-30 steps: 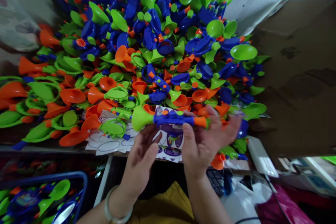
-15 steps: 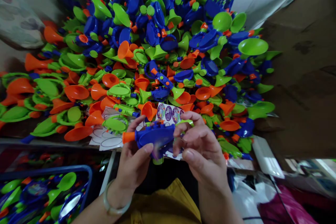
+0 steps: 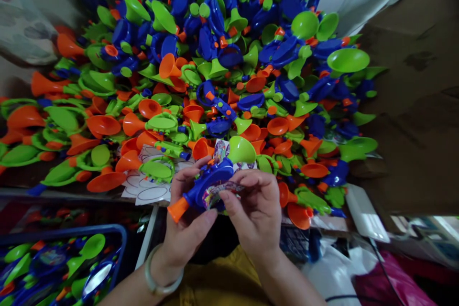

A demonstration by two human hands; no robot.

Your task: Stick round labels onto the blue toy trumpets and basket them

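My left hand (image 3: 186, 220) is wrapped round a blue toy trumpet (image 3: 217, 174) with an orange mouthpiece and a green bell. The mouthpiece points down toward me at the left, the bell up and away to the right. Between thumb and fingers, my right hand (image 3: 254, 205) pinches a printed oval sticker (image 3: 218, 193). One end of the sticker lies against the trumpet's flat side, while the end in my fingers curls up. Behind the trumpet, partly covered by it, lies a sheet of printed stickers (image 3: 221, 146).
A large heap of toy trumpets (image 3: 218, 100), blue-green and green-orange, covers the table. Used sticker backing sheets (image 3: 152, 193) lie at its front edge. At lower left stands a blue-rimmed bin (image 3: 124, 239) of trumpets. Cardboard (image 3: 412, 105) stands on the right, near a white box-shaped object (image 3: 367, 213).
The trumpet has tilted, its mouthpiece dropping and its bell rising into view. My right hand has moved left and brought the sticker onto the trumpet's flat side.
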